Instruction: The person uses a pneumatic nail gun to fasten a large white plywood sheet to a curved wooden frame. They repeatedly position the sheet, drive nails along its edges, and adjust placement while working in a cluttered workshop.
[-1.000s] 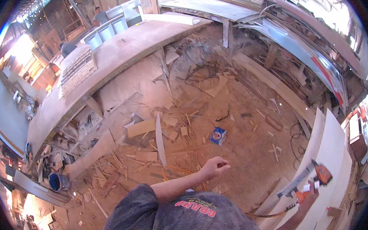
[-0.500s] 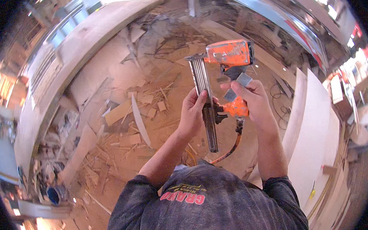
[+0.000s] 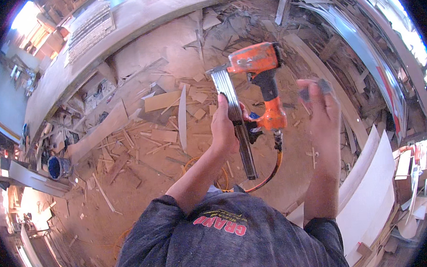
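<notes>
My left hand point(image 3: 224, 128) is closed around the silver and black magazine of an orange nail gun point(image 3: 254, 57). The gun hangs in front of my body, its black and orange handle to the right of the magazine. An orange air hose point(image 3: 275, 168) runs from the base of the handle back toward my waist. To the right, apart from the gun, my right hand point(image 3: 323, 108) is raised and smeared by motion. Between its fingers are small grey strips point(image 3: 324, 86) that look like collated fasteners; their exact kind is blurred.
Wood scraps point(image 3: 162, 135) and offcuts litter the floor. A long pale workbench point(image 3: 143, 27) curves across the far left. Large white panels point(image 3: 370, 177) lean at the right, with long stacked boards point(image 3: 360, 61) beyond. A blue bucket point(image 3: 59, 167) stands at left.
My right hand has moved right, away from the gun's handle, with the grey strips. The gun has tilted and shifted slightly left in my left hand. The view has turned.
</notes>
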`<act>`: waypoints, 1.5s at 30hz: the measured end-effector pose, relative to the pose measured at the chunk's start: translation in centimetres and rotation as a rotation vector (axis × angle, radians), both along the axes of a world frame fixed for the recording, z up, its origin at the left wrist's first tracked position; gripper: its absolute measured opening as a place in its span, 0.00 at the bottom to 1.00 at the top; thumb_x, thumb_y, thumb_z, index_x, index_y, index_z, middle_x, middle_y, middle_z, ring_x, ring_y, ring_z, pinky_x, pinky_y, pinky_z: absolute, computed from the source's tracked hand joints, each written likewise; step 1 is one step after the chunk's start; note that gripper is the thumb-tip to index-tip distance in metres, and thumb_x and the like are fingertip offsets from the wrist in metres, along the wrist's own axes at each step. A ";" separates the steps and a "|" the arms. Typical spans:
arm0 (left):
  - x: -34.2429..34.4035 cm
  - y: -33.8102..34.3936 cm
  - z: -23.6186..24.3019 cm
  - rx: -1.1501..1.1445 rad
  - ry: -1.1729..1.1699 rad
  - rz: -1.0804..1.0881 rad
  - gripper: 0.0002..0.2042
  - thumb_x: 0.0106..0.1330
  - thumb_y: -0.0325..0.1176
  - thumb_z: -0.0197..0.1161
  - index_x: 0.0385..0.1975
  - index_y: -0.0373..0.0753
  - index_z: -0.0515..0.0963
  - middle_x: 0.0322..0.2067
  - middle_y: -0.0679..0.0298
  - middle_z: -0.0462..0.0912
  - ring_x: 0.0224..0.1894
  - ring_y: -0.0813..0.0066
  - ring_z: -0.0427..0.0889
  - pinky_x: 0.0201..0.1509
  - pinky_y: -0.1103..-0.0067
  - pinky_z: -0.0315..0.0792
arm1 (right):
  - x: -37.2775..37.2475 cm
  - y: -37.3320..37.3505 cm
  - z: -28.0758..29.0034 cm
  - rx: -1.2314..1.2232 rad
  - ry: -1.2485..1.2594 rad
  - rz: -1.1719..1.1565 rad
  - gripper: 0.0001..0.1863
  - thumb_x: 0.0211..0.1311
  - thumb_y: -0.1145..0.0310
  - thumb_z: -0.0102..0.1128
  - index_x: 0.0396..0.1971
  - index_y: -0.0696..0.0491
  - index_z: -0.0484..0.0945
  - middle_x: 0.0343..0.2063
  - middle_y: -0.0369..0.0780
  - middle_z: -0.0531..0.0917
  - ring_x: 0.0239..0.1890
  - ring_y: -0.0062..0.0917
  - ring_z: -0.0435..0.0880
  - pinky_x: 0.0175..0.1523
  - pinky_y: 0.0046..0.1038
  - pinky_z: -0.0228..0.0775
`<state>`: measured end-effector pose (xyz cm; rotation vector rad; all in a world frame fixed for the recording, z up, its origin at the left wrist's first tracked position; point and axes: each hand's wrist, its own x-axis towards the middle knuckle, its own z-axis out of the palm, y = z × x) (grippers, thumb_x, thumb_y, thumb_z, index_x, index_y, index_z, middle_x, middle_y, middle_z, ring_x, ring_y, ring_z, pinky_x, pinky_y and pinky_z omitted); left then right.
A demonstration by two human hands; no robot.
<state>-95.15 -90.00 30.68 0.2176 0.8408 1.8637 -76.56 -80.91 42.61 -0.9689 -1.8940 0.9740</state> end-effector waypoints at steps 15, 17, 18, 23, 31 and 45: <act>-0.7 0.0 1.5 0.169 -0.237 0.074 0.24 0.82 0.54 0.43 0.58 0.42 0.76 0.48 0.58 0.84 0.51 0.59 0.84 0.60 0.65 0.77 | -11.9 -3.4 -3.5 0.253 -0.152 0.052 0.11 0.61 0.73 0.73 0.41 0.58 0.82 0.31 0.45 0.90 0.34 0.29 0.92 0.38 0.28 0.81; -0.7 0.0 0.8 0.222 -0.190 0.061 0.24 0.82 0.54 0.42 0.60 0.43 0.74 0.53 0.58 0.83 0.57 0.59 0.81 0.65 0.64 0.74 | -12.9 -3.6 -4.1 0.386 -0.195 0.024 0.10 0.63 0.71 0.70 0.43 0.55 0.83 0.30 0.44 0.89 0.34 0.36 0.91 0.40 0.33 0.80; -0.9 0.1 0.4 0.229 -0.224 0.048 0.24 0.82 0.54 0.42 0.61 0.43 0.74 0.54 0.59 0.82 0.58 0.59 0.81 0.66 0.64 0.73 | -13.4 -3.9 -3.9 0.393 -0.240 0.010 0.10 0.63 0.70 0.69 0.43 0.54 0.83 0.30 0.44 0.89 0.34 0.37 0.91 0.39 0.34 0.80; -1.1 0.7 -0.6 0.294 -0.276 -0.006 0.25 0.84 0.55 0.39 0.60 0.42 0.74 0.54 0.61 0.81 0.59 0.66 0.80 0.65 0.67 0.72 | -14.6 -4.2 -3.6 0.408 -0.324 -0.035 0.10 0.63 0.69 0.68 0.44 0.52 0.83 0.31 0.43 0.89 0.33 0.39 0.89 0.37 0.39 0.78; -1.5 1.0 -0.5 0.322 -0.280 -0.029 0.24 0.84 0.54 0.40 0.60 0.42 0.74 0.54 0.62 0.81 0.59 0.67 0.79 0.66 0.69 0.71 | -15.1 -4.0 -3.8 0.419 -0.308 -0.055 0.09 0.64 0.69 0.68 0.42 0.52 0.83 0.30 0.44 0.88 0.33 0.40 0.89 0.38 0.39 0.79; -2.4 1.6 -1.0 0.318 -0.236 0.002 0.23 0.85 0.51 0.40 0.62 0.43 0.74 0.53 0.62 0.81 0.58 0.68 0.79 0.64 0.71 0.72 | -16.2 -3.7 -4.3 0.511 -0.240 -0.075 0.08 0.64 0.69 0.68 0.40 0.53 0.83 0.30 0.46 0.87 0.33 0.43 0.88 0.36 0.41 0.78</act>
